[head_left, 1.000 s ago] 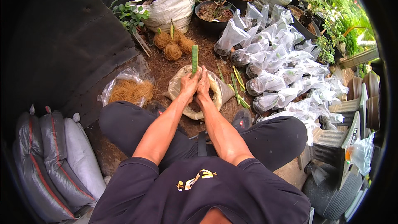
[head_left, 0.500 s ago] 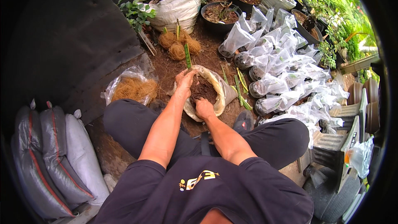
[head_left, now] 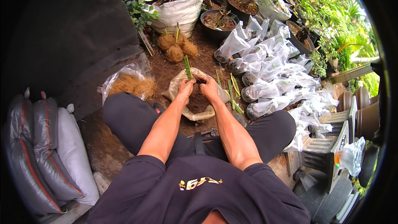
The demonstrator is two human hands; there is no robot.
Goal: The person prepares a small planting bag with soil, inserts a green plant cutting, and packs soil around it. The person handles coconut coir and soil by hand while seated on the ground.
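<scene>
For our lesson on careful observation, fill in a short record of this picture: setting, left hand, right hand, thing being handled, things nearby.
setting: outdoor potting spot, person seated on the ground
left hand: at the bag's rim, beside the green cutting
right hand: in the soil, on the bag's other side
thing handled: clear plastic bag of soil
nearby right: many filled clear bags
nearby left: bag of brown fibre, grey sacks
ahead: fibre balls, black pots
</scene>
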